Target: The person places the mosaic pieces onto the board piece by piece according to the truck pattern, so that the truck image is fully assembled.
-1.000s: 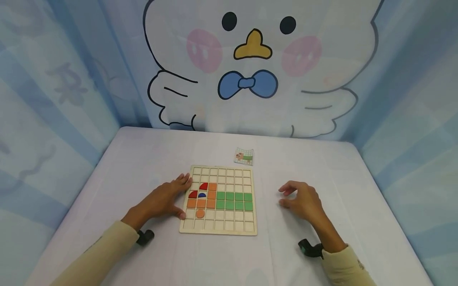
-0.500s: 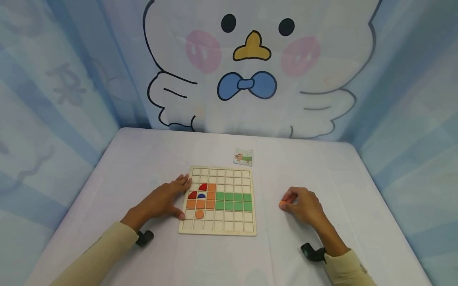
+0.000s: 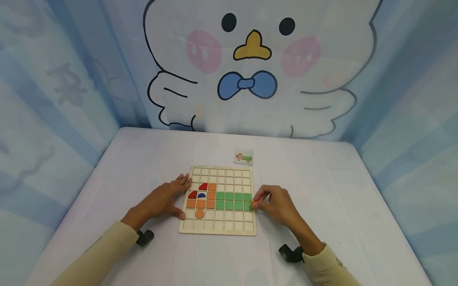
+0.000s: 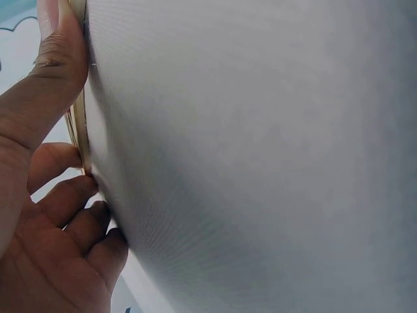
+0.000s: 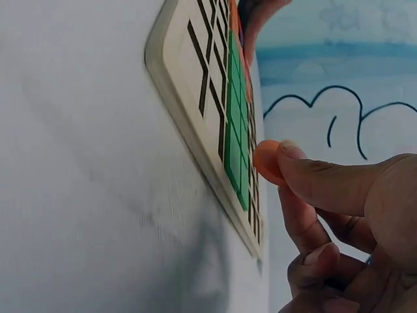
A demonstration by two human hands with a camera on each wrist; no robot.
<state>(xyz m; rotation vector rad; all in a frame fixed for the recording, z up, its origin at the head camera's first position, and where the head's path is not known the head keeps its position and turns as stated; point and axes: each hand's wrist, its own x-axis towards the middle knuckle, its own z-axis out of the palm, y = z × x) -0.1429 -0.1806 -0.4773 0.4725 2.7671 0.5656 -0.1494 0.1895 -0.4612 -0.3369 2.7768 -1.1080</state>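
Note:
A square wooden grid board (image 3: 218,226) lies flat on the table. Along its left edge rests my left hand (image 3: 162,200), thumb and fingers spread and touching the frame; the left wrist view shows the thumb (image 4: 62,59) against the rim. With thumb and index finger my right hand (image 3: 277,202) pinches an orange round tile (image 5: 268,162) over the board's right edge. Set in the grid are green square tiles (image 3: 234,201), orange squares (image 3: 211,195), red quarter-round tiles (image 3: 203,186), a blue half-round tile (image 3: 201,195) and another orange round tile (image 3: 199,214).
Behind the board lies a small picture card (image 3: 244,157) with a coloured grid pattern. The white-covered table (image 3: 304,159) ends at a curtain (image 3: 250,111) printed with a cartoon bird, and curtains hang on both sides.
My right hand has taken up an orange round tile from the table at right and carried it left to the board's right edge. The left hand stays in place.

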